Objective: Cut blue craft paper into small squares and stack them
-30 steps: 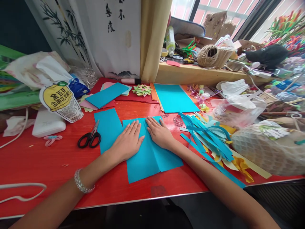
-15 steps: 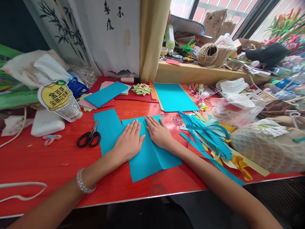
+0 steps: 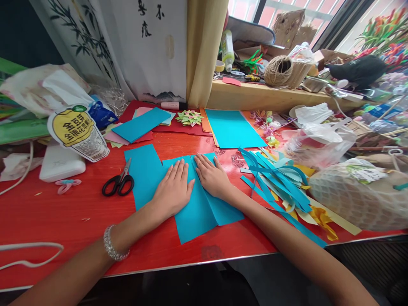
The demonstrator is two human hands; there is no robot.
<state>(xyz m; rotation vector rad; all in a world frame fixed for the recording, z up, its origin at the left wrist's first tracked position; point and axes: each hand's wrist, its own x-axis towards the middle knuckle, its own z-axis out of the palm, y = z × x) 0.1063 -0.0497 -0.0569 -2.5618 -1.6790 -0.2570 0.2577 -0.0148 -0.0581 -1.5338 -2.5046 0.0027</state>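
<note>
A creased sheet of blue paper (image 3: 194, 221) lies unfolded on the red table, its crease running lengthwise through it. Flat on its left half rests my left hand (image 3: 174, 187), fingers stretched out and pointing away from me. My right hand (image 3: 212, 176) presses flat on the right half, close to the crease, with its fingers extended. Neither hand grips anything. Another blue piece of paper (image 3: 142, 170) lies to the left, partly under my left hand and wrist. Beside it are black-handled scissors (image 3: 119, 182), their blades resting at that paper's edge.
Blue and yellow paper strips (image 3: 280, 182) are heaped to the right, near a netted bag (image 3: 360, 195). Stacked blue sheets (image 3: 236, 129) and a folded paper flower (image 3: 190, 117) lie at the back. A white box (image 3: 62, 163) and a cable (image 3: 35, 246) occupy the left.
Both hands remain flat on the creased paper in nearly the same place. The left part of the sheet has shifted very slightly right; the view has moved a little.
</note>
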